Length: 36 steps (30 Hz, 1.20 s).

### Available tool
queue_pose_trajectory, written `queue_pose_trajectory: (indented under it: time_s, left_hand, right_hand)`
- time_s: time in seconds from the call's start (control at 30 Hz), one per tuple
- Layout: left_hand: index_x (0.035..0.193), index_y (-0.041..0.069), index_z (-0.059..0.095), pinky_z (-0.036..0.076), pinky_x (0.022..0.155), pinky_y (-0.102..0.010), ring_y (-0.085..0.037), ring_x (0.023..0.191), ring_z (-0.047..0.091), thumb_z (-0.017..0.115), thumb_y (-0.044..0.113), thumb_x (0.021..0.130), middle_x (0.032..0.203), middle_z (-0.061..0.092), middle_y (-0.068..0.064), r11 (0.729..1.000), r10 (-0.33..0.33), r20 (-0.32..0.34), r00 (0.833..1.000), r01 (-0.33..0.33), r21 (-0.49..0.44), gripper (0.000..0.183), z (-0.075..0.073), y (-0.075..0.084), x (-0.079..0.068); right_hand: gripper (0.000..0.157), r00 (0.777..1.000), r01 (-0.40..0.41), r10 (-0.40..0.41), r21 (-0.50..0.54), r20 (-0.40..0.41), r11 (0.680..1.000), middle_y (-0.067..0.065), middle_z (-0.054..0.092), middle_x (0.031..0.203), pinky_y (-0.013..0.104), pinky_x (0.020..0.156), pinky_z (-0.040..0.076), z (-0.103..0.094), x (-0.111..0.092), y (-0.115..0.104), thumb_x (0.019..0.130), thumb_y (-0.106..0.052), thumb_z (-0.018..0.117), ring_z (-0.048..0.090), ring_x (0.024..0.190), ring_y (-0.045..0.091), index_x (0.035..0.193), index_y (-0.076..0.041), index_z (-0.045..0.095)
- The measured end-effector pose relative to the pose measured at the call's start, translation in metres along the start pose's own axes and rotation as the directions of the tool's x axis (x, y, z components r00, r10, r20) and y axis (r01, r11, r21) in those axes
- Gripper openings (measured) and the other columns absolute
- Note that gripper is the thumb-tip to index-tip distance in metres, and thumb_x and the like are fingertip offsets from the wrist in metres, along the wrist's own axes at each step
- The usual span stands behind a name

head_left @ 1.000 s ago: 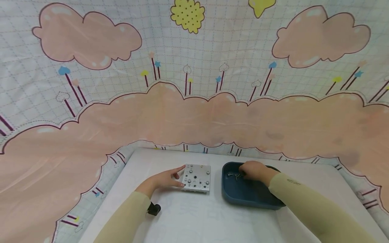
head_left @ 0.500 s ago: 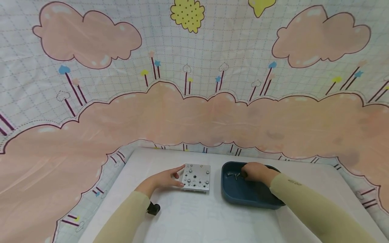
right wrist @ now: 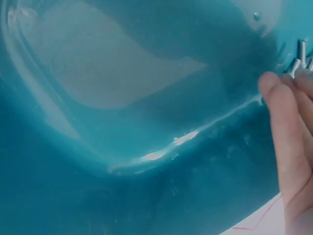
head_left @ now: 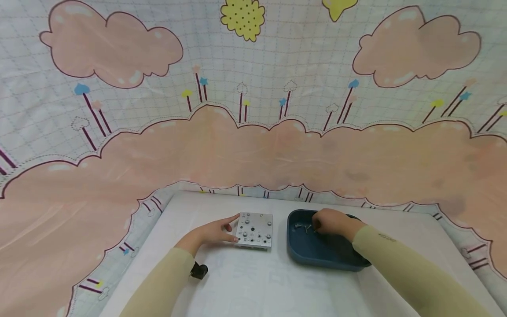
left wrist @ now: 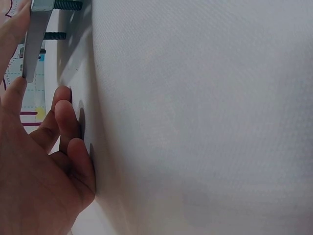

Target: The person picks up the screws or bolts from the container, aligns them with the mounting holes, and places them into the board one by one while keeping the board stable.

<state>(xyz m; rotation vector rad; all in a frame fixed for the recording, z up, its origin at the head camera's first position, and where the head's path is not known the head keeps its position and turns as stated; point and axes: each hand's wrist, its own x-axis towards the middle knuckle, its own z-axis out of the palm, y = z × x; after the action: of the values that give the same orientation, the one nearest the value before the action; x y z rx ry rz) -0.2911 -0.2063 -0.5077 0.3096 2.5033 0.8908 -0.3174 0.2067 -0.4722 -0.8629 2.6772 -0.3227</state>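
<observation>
My left hand (head_left: 211, 232) holds the left edge of a square silver metal plate (head_left: 255, 230), index finger at the back corner and thumb at the front one. Bolts and holes dot its top. In the left wrist view, threaded bolts (left wrist: 67, 5) stick out below the plate, and the other fingers curl loosely near the table. My right hand (head_left: 332, 221) reaches into a dark blue bin (head_left: 328, 262), fingers curled and bunched beside several small screws (head_left: 299, 226). In the right wrist view its fingertips meet the silver screws (right wrist: 302, 51); I cannot tell whether one is pinched.
A white-covered table (head_left: 245, 290) carries the plate and, to its right, the bin. A small black device (head_left: 199, 270) sits at my left wrist. Behind the table hangs a patterned cloth (head_left: 253, 154) with clouds and stars.
My right hand shifts slightly within the bin, away from the screws and then back toward them. The left hand keeps its place on the plate.
</observation>
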Motion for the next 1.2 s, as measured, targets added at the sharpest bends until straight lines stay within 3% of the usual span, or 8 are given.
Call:
queue_pose_trajectory:
  time_s: [0.17,0.63,0.73,0.87,0.97,1.2]
  left_hand:
    - [0.157,0.033,0.030,0.037,0.090,-0.044,-0.021,0.100,0.047,0.081,0.046,0.080,0.114,0.053,0.001,1.000,0.010,0.008,1.000,-0.010,-0.003,0.093,-0.001,-0.001,0.000]
    - [0.156,0.034,0.031,0.037,0.090,-0.044,-0.021,0.100,0.047,0.082,0.044,0.080,0.114,0.053,0.000,1.000,0.008,-0.001,1.000,-0.008,-0.011,0.092,0.000,-0.004,0.001]
    - [0.156,0.034,0.031,0.038,0.090,-0.044,-0.021,0.100,0.047,0.082,0.045,0.079,0.114,0.053,0.000,1.000,0.009,-0.001,1.000,-0.009,-0.007,0.093,0.000,-0.004,0.001]
    - [0.156,0.034,0.031,0.038,0.090,-0.045,-0.021,0.100,0.048,0.082,0.046,0.079,0.114,0.053,0.000,1.000,0.009,0.001,1.000,-0.009,-0.001,0.093,-0.001,-0.005,-0.001]
    - [0.156,0.034,0.031,0.038,0.090,-0.045,-0.021,0.101,0.048,0.081,0.046,0.079,0.114,0.053,0.001,1.000,0.009,0.004,1.000,-0.009,0.002,0.093,-0.002,-0.004,-0.003]
    - [0.156,0.035,0.031,0.037,0.090,-0.045,-0.020,0.099,0.048,0.081,0.047,0.080,0.112,0.054,0.002,1.000,0.014,0.004,1.000,-0.014,0.002,0.091,-0.001,0.001,-0.003]
  right_hand:
    - [0.002,0.999,-0.017,0.018,0.056,-0.027,0.998,-0.008,0.063,0.081,0.031,0.068,0.050,-0.007,-0.001,-0.004,0.089,-0.014,0.073,0.054,0.071,0.009,0.089,-0.012,0.074]
    - [0.012,0.995,-0.058,0.075,0.242,-0.062,0.968,-0.002,0.068,0.093,0.028,0.066,0.052,-0.017,0.001,-0.019,0.092,-0.010,0.070,0.061,0.078,0.011,0.103,-0.008,0.074]
    - [0.015,0.995,-0.060,0.080,0.280,-0.060,0.958,0.000,0.069,0.098,0.030,0.065,0.053,-0.022,0.003,-0.026,0.094,-0.010,0.068,0.065,0.078,0.018,0.106,-0.007,0.075]
    - [0.015,0.995,-0.023,0.046,0.232,-0.092,0.972,-0.001,0.069,0.101,0.032,0.072,0.053,-0.027,0.012,-0.038,0.094,-0.013,0.069,0.066,0.084,0.017,0.107,-0.010,0.076]
    - [0.014,0.992,-0.005,0.028,0.183,-0.121,0.983,-0.004,0.069,0.100,0.031,0.076,0.053,-0.029,0.021,-0.047,0.094,-0.015,0.069,0.063,0.083,0.009,0.106,-0.014,0.077]
    - [0.015,0.990,-0.023,0.045,0.158,-0.133,0.987,-0.007,0.067,0.100,0.029,0.071,0.051,-0.030,0.046,-0.073,0.094,-0.018,0.069,0.060,0.078,0.006,0.107,-0.016,0.078]
